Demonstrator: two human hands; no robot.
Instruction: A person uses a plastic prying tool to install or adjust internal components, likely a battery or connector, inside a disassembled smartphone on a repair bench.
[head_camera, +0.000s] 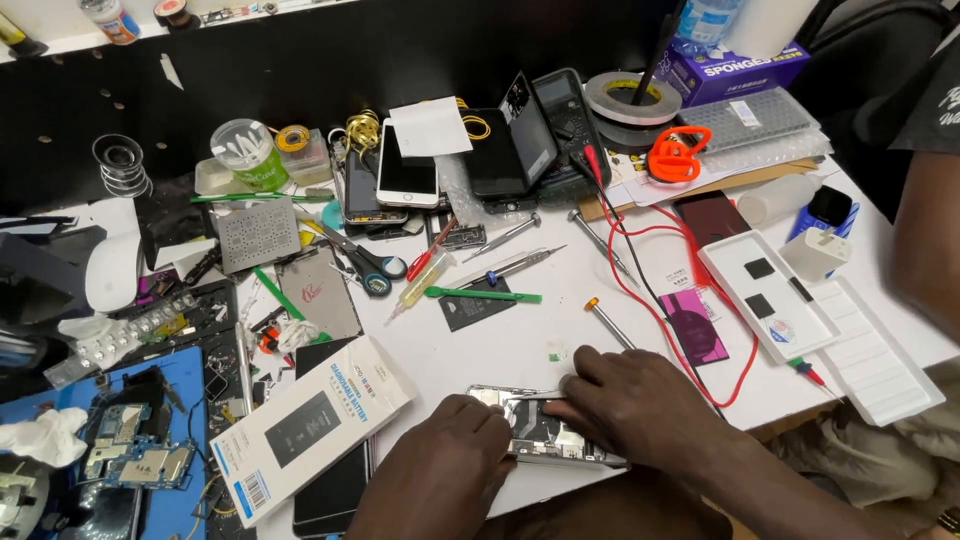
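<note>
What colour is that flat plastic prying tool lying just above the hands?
Green: the flat plastic prying tool shows clearly in the head view.

Low in the frame, both hands rest on an opened phone (545, 432). The left hand (445, 470) covers its near end, the right hand (625, 405) presses on its middle. A white box (312, 425) lies just left.

An opened smartphone (540, 428) lies flat on the white worktop (500, 345) near its front edge, long side running left to right. Its back is off, so the silver metal frame, shiny shields and dark inner parts show. The left hand (440, 470) covers its left end and the right hand (630, 405) rests on its right part, fingertips on the inside.
</note>
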